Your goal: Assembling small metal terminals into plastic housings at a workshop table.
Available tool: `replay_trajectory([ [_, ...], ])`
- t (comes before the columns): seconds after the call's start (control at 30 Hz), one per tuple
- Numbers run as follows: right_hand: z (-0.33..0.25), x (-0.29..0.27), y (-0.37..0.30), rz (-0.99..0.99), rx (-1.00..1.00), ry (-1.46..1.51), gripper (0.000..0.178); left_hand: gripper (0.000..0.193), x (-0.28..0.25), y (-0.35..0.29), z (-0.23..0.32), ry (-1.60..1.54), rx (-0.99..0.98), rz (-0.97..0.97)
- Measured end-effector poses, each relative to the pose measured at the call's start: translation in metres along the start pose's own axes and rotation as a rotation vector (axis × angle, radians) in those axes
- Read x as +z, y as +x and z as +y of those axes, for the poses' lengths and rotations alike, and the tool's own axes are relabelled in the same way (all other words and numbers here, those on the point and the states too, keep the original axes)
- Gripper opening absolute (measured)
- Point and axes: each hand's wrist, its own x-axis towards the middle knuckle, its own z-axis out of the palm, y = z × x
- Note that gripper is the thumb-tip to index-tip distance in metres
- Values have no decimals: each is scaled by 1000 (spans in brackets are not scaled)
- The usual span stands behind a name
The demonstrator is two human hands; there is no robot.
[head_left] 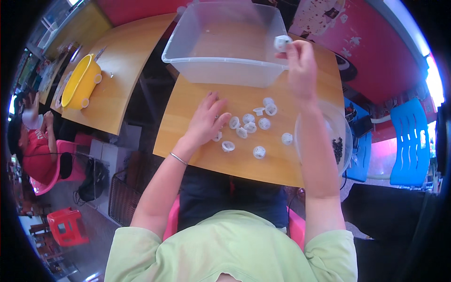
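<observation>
Wood-look tabletop (282, 164) is set against a red wall (376, 66); another table with a yellow tub (77, 87) is seen off to the left, and a seated person in red (40, 150) beside it. One white piece (282, 43), small and roundish, is held up by the right hand (300, 66) near the right rim of the clear plastic tub (221, 71); whether it is over the inside can't be told. It is pinched between thumb and fingertips, the grip closed small.

Left hand (206, 117) is held low at the tabletop, fingers half spread and loosely curled beside the loose white pieces (259, 152); whether anything is gripped there can't be told.

Progress: one piece is picked up, roughly a dozen are left scattered on the tabletop. Work is judged unfinished; how many have been dealt with isn't shown. Small dark bits (337, 149) are kept in the clear bowl (344, 134), partly covered by the right forearm.

Orientation: no clear long axis is shown by the held piece; a dark spot is turned toward the fingertips, rightward. Loose ones are variously turned, some flat, some tipped as rings.
</observation>
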Motion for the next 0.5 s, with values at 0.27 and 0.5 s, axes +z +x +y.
replay_trajectory([
  [0.27, 65, -118, 6, -224, 115, -629, 17, 33, -11, 3, 8, -131, 27, -96],
  [0.5, 48, -146, -10, -296, 151, -588, 16, 25, -33, -16, 28, -44, 77, 144],
])
